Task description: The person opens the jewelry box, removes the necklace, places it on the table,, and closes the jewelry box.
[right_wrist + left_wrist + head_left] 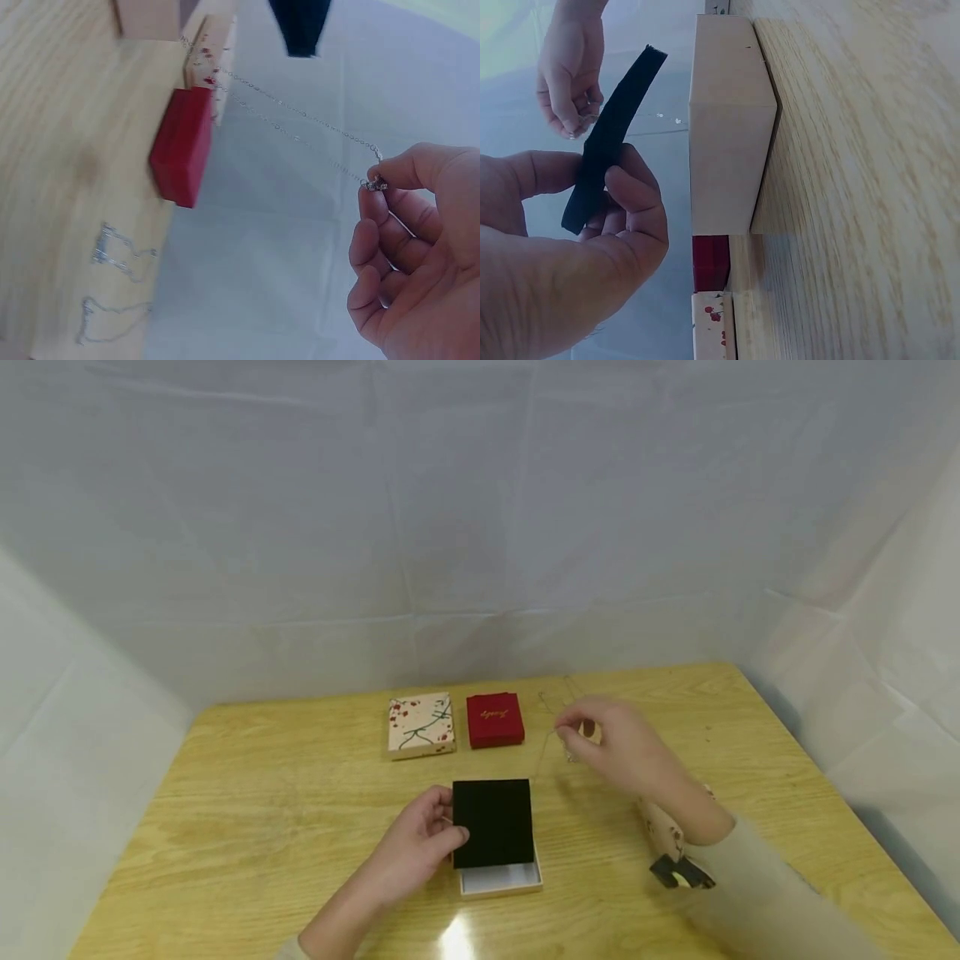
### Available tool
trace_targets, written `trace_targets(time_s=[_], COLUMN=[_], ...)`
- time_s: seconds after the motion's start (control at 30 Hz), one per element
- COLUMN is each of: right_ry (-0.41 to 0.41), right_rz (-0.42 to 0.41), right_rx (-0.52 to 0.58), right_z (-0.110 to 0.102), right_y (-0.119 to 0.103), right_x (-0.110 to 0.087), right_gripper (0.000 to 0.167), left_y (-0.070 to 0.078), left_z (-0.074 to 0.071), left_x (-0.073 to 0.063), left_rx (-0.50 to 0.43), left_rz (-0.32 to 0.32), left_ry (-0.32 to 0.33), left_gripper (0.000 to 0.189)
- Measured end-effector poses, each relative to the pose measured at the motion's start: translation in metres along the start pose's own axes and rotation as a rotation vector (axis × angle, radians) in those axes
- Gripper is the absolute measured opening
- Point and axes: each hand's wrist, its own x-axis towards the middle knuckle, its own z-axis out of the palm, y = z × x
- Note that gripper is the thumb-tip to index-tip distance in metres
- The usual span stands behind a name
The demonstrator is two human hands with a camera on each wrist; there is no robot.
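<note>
My left hand (408, 850) holds a thin, square black pad (492, 822) by its left edge, thumb on top and fingers beneath. Below the pad sits an uncovered pale box (501, 890), its white inside showing at the near side. In the left wrist view the pad is tilted and apart from the box (731, 150). To the right and farther back, my right hand (618, 745) is raised, pinching a fine silver chain necklace (279, 102) between thumb and fingertip. Two strands slope from the fingers toward the box; their lower end is unclear.
Behind the pad stand a red box (495, 718) with gold lettering and a cream box (422, 724) with a blossom pattern. More silver chains (112, 322) lie on the wooden table at the back right. Under my right forearm is a patterned item (660, 831) with a black bow (681, 872).
</note>
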Motion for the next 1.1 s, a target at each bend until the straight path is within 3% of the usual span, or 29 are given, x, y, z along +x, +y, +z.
trace_targets(time_s=[0.5,0.8,1.1], right_ry=[0.128,0.195,0.256], right_rz=[-0.111,-0.124,-0.088], right_rx=[-0.019,-0.062,-0.198], right_z=[-0.044,-0.074,-0.099], right_y=[-0.011,0.001,0.027], right_x=[-0.012,-0.024,-0.033], right_gripper=[0.011,0.011,0.012], left_y=[-0.002,-0.001,-0.004], left_z=[0.0,0.0,0.001], left_x=[0.002,0.003,0.003], left_rx=[-0.004,-0.006,-0.019], left_rz=[-0.01,-0.024,-0.022], left_ry=[0.021,0.023,0.018], left_gripper=[0.042,0.042,0.042])
